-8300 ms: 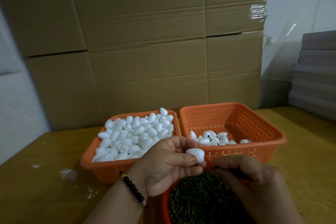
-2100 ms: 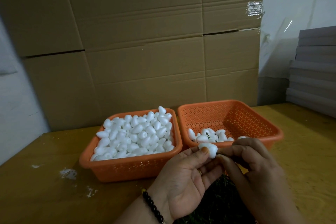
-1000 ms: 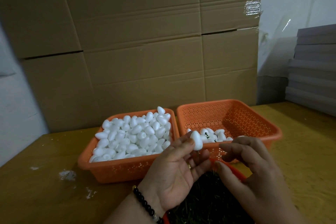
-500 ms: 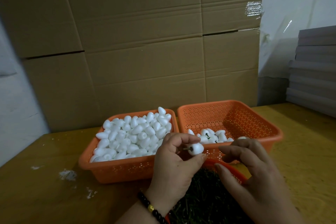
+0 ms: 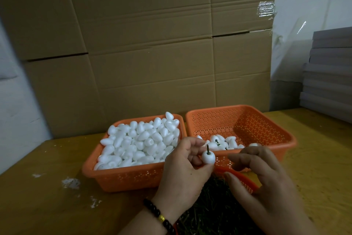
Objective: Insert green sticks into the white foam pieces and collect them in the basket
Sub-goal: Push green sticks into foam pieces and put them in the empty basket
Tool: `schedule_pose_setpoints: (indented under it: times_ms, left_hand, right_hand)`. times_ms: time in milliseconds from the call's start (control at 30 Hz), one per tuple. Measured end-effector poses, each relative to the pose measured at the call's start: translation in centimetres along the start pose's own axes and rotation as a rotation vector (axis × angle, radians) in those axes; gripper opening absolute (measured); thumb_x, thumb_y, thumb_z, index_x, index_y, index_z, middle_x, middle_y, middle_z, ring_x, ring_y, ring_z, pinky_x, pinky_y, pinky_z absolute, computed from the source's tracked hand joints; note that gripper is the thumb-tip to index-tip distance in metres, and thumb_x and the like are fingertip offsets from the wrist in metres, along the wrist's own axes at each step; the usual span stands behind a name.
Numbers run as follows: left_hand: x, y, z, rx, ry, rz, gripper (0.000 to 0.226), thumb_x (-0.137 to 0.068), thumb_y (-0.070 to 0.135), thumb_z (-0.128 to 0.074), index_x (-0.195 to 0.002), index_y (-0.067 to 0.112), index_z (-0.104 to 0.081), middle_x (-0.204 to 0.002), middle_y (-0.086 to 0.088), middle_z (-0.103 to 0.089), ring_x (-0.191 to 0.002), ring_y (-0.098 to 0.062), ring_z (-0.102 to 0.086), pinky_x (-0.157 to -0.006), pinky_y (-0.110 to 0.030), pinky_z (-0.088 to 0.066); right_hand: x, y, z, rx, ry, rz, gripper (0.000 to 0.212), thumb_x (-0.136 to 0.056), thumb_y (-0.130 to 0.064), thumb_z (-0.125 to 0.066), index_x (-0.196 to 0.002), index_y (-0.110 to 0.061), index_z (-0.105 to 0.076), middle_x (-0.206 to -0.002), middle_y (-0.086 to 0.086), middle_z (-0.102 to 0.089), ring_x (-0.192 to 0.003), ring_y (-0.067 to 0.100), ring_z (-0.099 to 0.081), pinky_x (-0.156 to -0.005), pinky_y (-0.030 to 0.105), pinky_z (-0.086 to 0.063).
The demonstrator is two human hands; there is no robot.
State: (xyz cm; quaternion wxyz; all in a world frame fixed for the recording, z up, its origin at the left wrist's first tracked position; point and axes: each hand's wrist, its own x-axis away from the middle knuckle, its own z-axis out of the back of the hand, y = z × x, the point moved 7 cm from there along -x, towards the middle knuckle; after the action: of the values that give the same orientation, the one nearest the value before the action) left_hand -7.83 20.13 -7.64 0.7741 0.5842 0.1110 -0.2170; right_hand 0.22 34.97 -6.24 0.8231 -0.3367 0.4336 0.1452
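- Near centre, above the dark stick pile [image 5: 213, 213]: left hand [image 5: 182, 173] pinching a white foam piece [image 5: 208, 157], green stick [image 5: 207, 148] upright in its top.
- Just right: right hand [image 5: 266, 183], fingers loosely curled, apparently holding nothing.
- Far right: collecting basket [image 5: 266, 130] with few finished pieces.
- Far left: basket [image 5: 118, 175] heaped with plain foam.

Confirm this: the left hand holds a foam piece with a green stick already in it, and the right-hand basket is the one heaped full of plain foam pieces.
Wrong basket. In the head view the left basket is heaped full; the right basket holds only a few. The left hand does hold a foam piece with a green stick in it.
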Motion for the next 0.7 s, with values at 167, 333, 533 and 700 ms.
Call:
schedule_pose_setpoints:
  times_ms: [167, 333, 533, 700]
  left_hand:
    - [-1.8, 0.2, -0.2, -0.068, -0.129, 0.086, 0.04, -0.078, 0.022, -0.071, -0.108, 0.039, -0.052, -0.092, 0.012, -0.072, -0.078, -0.001, -0.064, -0.068, -0.017, -0.05]
    - [-5.7, -0.1, -1.2, -0.079, -0.141, 0.215, 0.046, -0.078, 0.012, -0.068, -0.119, 0.023, -0.052, -0.087, 0.002, -0.073, -0.065, -0.01, -0.068, -0.07, -0.033, -0.057]
    - [-8.4, -1.2, -2.5, 0.339, -0.07, 0.461, 0.052, -0.089, -0.007, -0.056, -0.138, 0.004, -0.04, -0.1, -0.01, -0.06, -0.091, -0.024, -0.068, -0.086, -0.034, -0.056]
    - [-8.9, -0.8, 0.2, 0.397, 0.023, 0.368, 0.043, -0.089, -0.014, -0.051, -0.125, 0.008, -0.05, -0.121, -0.011, -0.055, -0.105, -0.024, -0.063, -0.087, -0.032, -0.056]
  right_hand:
    - [-0.2, -0.4, 0.3, -0.036, -0.005, -0.004, 0.017, -0.078, -0.038, -0.058, -0.086, -0.025, -0.065, -0.091, -0.012, -0.055, -0.072, 0.0, -0.055, -0.064, 0.013, -0.043]
    - [0.0, -0.8, -0.1, -0.011, -0.095, 0.004, 0.013, -0.077, -0.04, -0.057, -0.082, -0.029, -0.063, -0.084, -0.016, -0.056, -0.065, -0.001, -0.054, -0.057, 0.016, -0.044]
    - [-0.2, -1.2, -0.7, -0.02, -0.217, 0.008, 0.014, -0.077, -0.039, -0.058, -0.084, -0.029, -0.065, -0.086, -0.018, -0.056, -0.066, -0.003, -0.054, -0.058, 0.012, -0.044]
    - [0.6, -0.4, -2.6, 0.12, -0.489, -0.049, 0.031, -0.075, -0.057, -0.048, -0.093, -0.037, -0.062, -0.093, -0.024, -0.051, -0.068, 0.0, -0.058, -0.06, 0.023, -0.051]
